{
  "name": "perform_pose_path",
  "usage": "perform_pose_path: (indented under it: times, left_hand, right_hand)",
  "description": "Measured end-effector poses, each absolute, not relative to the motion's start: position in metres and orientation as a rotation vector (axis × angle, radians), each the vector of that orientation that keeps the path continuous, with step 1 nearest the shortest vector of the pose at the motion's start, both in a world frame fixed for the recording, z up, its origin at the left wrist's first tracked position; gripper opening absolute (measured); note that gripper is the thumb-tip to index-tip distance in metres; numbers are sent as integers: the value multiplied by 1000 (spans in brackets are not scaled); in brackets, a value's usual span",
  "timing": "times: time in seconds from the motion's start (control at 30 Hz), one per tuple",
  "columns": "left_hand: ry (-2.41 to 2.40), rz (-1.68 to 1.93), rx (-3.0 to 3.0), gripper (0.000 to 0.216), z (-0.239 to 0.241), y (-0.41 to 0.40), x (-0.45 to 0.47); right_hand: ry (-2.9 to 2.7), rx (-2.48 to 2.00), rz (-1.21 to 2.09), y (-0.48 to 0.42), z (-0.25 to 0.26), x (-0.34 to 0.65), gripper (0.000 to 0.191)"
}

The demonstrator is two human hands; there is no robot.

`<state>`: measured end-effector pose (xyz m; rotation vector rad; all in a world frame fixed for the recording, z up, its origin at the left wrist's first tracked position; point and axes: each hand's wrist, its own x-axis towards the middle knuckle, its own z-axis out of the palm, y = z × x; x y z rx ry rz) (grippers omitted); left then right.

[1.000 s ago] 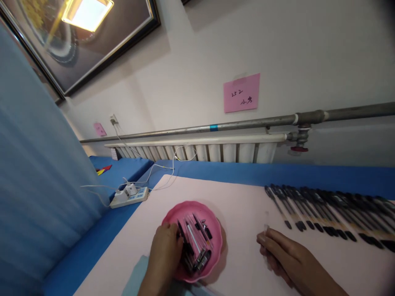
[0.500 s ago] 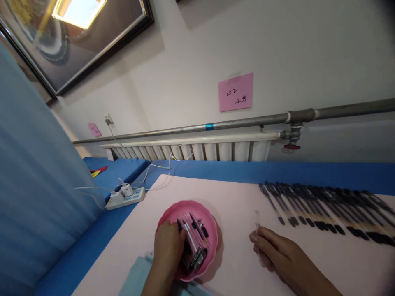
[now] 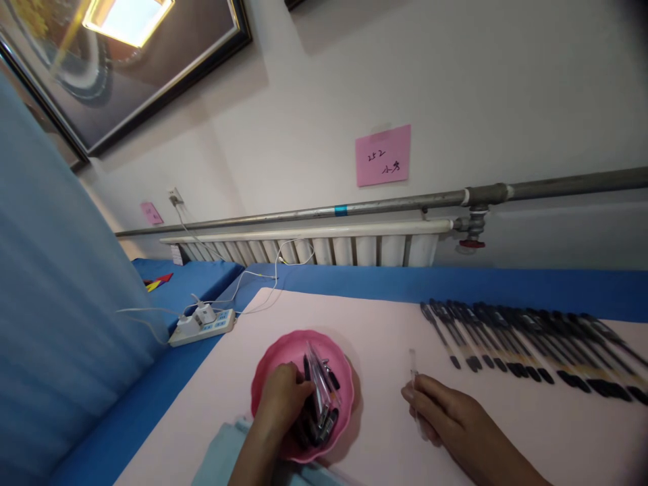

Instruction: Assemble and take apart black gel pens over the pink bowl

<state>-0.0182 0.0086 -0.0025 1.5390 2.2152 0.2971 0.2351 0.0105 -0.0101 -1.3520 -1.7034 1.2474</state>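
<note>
- Pen barrel (image 3: 412,361): clear, slender, nearly upright; over pink sheet (image 3: 377,337), between scalloped pink bowl (image 3: 276,354) and row of black pens (image 3: 489,334).
- Right hand (image 3: 448,415): grip pinching the barrel.
- Left hand (image 3: 282,398): in the bowl, at black and clear pen parts (image 3: 320,385); cannot tell its grip.

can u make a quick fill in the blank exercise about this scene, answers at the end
The left hand reaches into a scalloped dish whose colour is ____.
The right hand holds a slender clear tube; in the picture, the row of black pens lies to the dish's ____.
The larger pink note on the wall bears the handwritten number ____.
The valve handle below the grey pipe is coloured ____.

Missing words: pink; right; 252; red.
</note>
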Motion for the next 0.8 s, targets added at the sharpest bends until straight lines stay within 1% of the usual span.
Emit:
perform_pose_path:
  times: [0.23, 0.43, 0.53, 0.63, 0.73, 0.8]
  left_hand:
    - [2239, 401, 1519, 10, -8, 14, -10]
    - [2192, 660, 1492, 19, -1, 5, -19]
    - [2051, 904, 1371, 26, 2, -2, -20]
    - [1852, 1142, 1153, 25, 4, -6, -18]
    - [1714, 1288, 999, 25, 6, -7, -12]
    - [1536, 1339, 854, 27, 9, -8, -5]
  right_hand:
    - [-1713, -1329, 1245, 10, -9, 234, 29]
    - [-1765, -1308, 1248, 10, -11, 235, 30]
    - [-1888, -1262, 1233, 5, -9, 233, 29]
    - [-2042, -1246, 1141, -3, -7, 229, 31]
    - [-2178, -1263, 1064, -10, -5, 224, 33]
    - [-2272, -1266, 1046, -12, -4, 222, 33]
